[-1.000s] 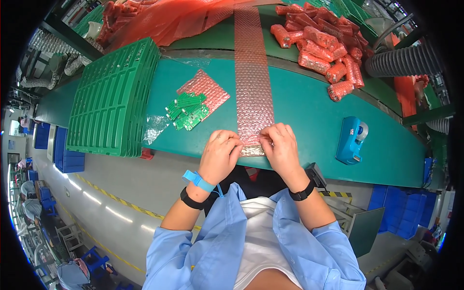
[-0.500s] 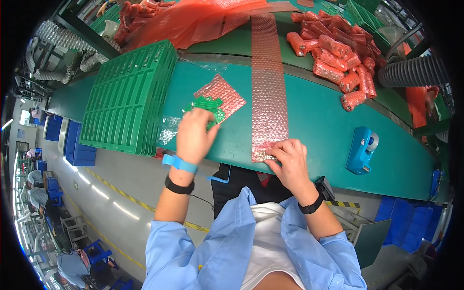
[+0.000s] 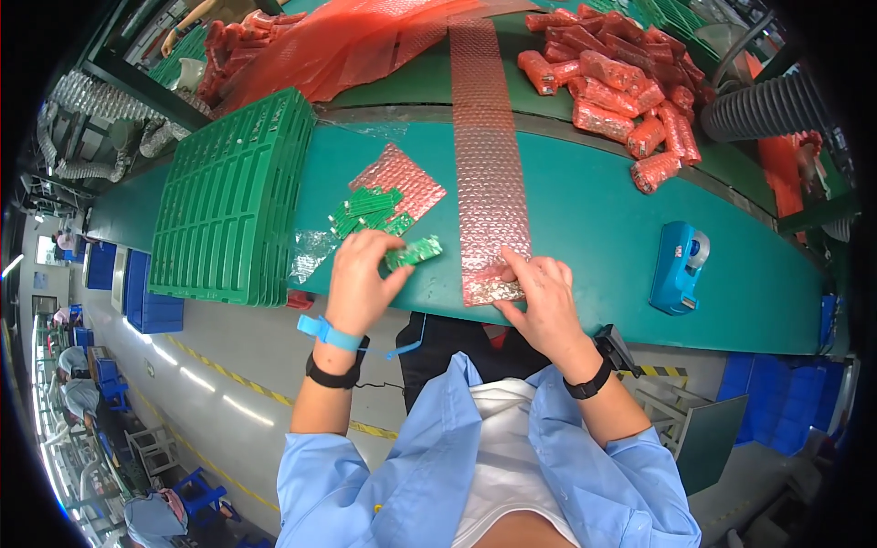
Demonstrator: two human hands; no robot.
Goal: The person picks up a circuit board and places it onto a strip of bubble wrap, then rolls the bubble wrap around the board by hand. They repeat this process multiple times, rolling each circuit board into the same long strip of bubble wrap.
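Your left hand grips a small green rectangular circuit board between thumb and fingers, with most of the board sticking out to the right, over the near part of the long teal-topped workbench. Your right hand lies curved at the bench's near edge, its fingertips touching the near end of a long pinkish-red bubble-wrap strip; you cannot tell whether it pinches the plastic or only presses it down. That strip runs from the dark green surface beyond the bench's far edge to the near edge, where its end looks folded and silvery.

Beyond your left hand, a loose pile of green circuit boards overlaps the lower left side of a square red bubble-wrap sheet. Crumpled clear film lies near the bench's near edge, between the pile and the stacked green plastic crates on the left. Toward the near edge on the right, well apart from your right hand, stands a blue tape dispenser.

Past the far edge, you have a heap of red bubble-wrapped bundles on the right and a wide, rumpled red plastic sheet on the left. A light-blue strap circles your left wrist.
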